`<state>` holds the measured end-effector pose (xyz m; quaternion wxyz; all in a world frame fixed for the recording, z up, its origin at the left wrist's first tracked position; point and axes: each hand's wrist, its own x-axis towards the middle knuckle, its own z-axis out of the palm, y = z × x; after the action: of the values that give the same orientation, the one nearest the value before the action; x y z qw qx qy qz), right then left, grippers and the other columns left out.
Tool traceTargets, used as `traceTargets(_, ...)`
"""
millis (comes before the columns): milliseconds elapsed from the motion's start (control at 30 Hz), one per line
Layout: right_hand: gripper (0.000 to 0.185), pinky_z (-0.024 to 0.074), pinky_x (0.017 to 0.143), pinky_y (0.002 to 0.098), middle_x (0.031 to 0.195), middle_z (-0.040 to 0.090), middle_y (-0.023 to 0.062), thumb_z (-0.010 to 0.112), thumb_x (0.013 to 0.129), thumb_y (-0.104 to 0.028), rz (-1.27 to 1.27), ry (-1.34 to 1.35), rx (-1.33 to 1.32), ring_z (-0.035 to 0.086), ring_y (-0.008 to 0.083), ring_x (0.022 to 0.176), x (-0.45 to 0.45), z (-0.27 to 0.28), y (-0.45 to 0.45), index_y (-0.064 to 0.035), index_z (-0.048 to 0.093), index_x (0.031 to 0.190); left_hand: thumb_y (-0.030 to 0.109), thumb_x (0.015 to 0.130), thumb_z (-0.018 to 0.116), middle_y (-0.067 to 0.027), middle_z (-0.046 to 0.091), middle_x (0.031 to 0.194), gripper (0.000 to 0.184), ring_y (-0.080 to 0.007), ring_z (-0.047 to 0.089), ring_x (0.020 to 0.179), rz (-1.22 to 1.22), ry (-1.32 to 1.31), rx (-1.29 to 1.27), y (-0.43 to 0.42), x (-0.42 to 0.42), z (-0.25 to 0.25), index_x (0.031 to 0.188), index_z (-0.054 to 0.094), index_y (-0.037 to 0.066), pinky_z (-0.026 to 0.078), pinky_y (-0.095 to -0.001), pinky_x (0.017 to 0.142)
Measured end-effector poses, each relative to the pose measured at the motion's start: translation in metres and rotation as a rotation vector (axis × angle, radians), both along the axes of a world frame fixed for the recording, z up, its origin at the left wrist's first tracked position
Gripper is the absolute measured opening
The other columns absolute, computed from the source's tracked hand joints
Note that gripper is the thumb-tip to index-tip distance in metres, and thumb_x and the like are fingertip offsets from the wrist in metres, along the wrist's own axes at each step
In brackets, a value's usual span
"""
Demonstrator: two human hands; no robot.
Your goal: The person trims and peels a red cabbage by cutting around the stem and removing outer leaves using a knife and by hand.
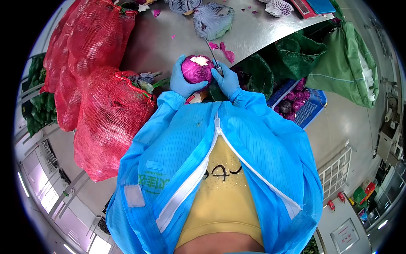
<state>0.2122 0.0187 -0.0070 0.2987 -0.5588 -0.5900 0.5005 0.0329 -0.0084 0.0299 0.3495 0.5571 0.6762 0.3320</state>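
Fingers of the left hand [183, 80] are curled round one purple cabbage [196, 73], cupping its left side, with the thumb along the near side. Those of the right hand [227, 81] are closed on the handle of one knife [213, 55], right beside the cabbage. Both hands wear blue gloves, two in all. The blade points away from the person, slanting a little to the left. The cabbage is held up at the near edge of one metal table [160, 42], with one pale cut patch on its top.

Two large loose leaves [213, 21] lie on the far part of the table, one partly out of view. Two larger purple scraps [228, 55] sit just beyond the knife, and several smaller ones are scattered about. One white foam net [279, 7] lies farther right, near one red item [302, 7] and one blue item [320, 6].

At least two full red mesh sacks [112, 122] stand on the left. On the right are one light green sack [344, 67], at least two dark green sacks [298, 53], and one blue crate [315, 106] holding several small purple cabbages [296, 100], too crowded to count exactly.
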Motion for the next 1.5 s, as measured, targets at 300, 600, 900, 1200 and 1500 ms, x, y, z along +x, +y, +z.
traceTargets(300, 0.031, 0.0475, 0.065, 0.0463, 0.086, 0.064, 0.0177, 0.056, 0.087, -0.033, 0.097, -0.333, 0.067, 0.061, 0.0373, 0.079, 0.004, 0.026, 0.003, -0.0068, 0.050, 0.104, 0.038, 0.044, 0.085, -0.0195, 0.038, 0.130, 0.110, -0.0370, 0.040, 0.118, -0.019, 0.386, 0.082, 0.011, 0.009, 0.006, 0.134, 0.030, 0.008, 0.035, -0.0434, 0.100)
traceTargets(600, 0.030, 0.0436, 0.057, 0.0513, 0.075, 0.060, 0.0228, 0.049, 0.091, -0.032, 0.361, -0.419, 0.022, 0.059, 0.0412, 0.069, 0.001, 0.042, -0.005, -0.0043, 0.039, 0.097, 0.036, 0.044, 0.083, -0.0172, 0.034, 0.134, 0.113, -0.0363, 0.035, 0.122, -0.014, 0.432, 0.006, 0.011, 0.014, 0.006, 0.138, 0.026, 0.011, 0.035, -0.0431, 0.102)
traceTargets(900, 0.027, 0.0423, 0.057, 0.0516, 0.075, 0.059, 0.0257, 0.049, 0.090, -0.028, 0.378, -0.346, -0.033, 0.058, 0.0428, 0.070, 0.002, 0.037, -0.009, -0.0031, 0.039, 0.096, 0.038, 0.045, 0.082, -0.0190, 0.034, 0.133, 0.113, -0.0374, 0.034, 0.122, -0.033, 0.439, 0.020, 0.013, 0.014, 0.004, 0.138, 0.024, 0.010, 0.033, -0.0436, 0.102)
traceTargets(1200, 0.024, 0.0469, 0.065, 0.0512, 0.080, 0.062, 0.0236, 0.047, 0.086, -0.025, 0.314, -0.514, -0.106, 0.062, 0.0406, 0.074, -0.006, 0.035, 0.002, -0.0034, 0.042, 0.096, 0.042, 0.050, 0.080, -0.0210, 0.035, 0.132, 0.108, -0.0367, 0.033, 0.123, -0.070, 0.533, -0.025, 0.018, 0.025, 0.016, 0.137, 0.025, 0.006, 0.032, -0.0442, 0.102)
traceTargets(1500, 0.025, 0.0465, 0.061, 0.0515, 0.076, 0.061, 0.0223, 0.050, 0.086, -0.024, 0.240, -0.602, -0.163, 0.061, 0.0409, 0.072, -0.002, 0.036, -0.005, -0.0046, 0.040, 0.097, 0.046, 0.049, 0.080, -0.0178, 0.036, 0.132, 0.107, -0.0363, 0.035, 0.122, -0.093, 0.662, -0.084, 0.024, 0.031, 0.019, 0.136, 0.028, 0.010, 0.038, -0.0447, 0.098)
